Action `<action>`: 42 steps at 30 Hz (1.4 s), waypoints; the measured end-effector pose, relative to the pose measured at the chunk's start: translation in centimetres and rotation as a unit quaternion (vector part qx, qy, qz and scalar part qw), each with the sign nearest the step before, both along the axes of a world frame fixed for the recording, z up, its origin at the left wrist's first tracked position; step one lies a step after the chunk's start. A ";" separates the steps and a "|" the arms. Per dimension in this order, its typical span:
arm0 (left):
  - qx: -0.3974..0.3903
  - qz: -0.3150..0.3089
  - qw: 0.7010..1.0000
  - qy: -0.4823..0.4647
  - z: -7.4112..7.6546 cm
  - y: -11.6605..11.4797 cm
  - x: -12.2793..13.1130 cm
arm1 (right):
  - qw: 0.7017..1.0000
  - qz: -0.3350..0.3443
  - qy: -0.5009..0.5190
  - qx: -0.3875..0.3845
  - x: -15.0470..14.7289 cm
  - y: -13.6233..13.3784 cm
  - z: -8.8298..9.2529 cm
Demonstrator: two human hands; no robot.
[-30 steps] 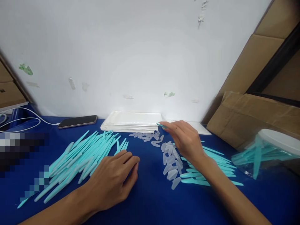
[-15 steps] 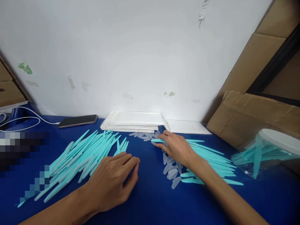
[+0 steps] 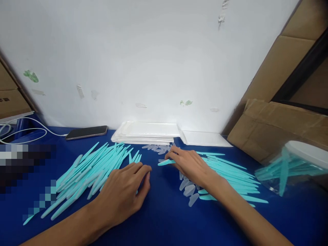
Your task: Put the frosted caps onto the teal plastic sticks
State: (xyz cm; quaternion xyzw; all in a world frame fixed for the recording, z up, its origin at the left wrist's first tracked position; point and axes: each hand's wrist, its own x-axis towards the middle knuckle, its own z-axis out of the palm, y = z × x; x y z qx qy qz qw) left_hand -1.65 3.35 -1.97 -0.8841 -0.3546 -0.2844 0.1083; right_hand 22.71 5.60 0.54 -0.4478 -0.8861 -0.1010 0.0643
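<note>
A small workshop or packing corner, it seems: a blue table (image 3: 164,218) against a scuffed white wall (image 3: 153,61) with tape scraps, cardboard boxes (image 3: 284,131) at both sides, heaped turquoise sticks (image 3: 93,171) and small cloudy plastic pieces (image 3: 189,190).

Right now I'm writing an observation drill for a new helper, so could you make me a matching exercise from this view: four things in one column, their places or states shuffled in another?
Things:
1. Phone
2. Right hand
3. Clear container with white lid
4. White packets

Places or states:
A. Holding one turquoise stick that points left
B. Stacked near the foot of the wall, mid-picture
C. Lying flat with a white cable at its left end
D. At the far right, with many turquoise pieces inside

Pairs: 1-C, 2-A, 3-D, 4-B
</note>
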 end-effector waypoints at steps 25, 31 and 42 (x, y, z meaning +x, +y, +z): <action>-0.100 -0.045 0.976 -0.190 0.2 0.6 -0.1 | 0.985 0.045 0.160 0.052 -0.5 -0.9 -0.1; -0.034 -0.038 0.989 -0.140 -0.3 1.3 -0.3 | 0.989 0.044 0.142 0.026 -1.0 -1.3 0.3; -0.019 -0.065 0.993 -0.097 -0.7 1.3 -0.4 | 0.990 0.070 0.119 0.042 -1.2 -1.0 -0.1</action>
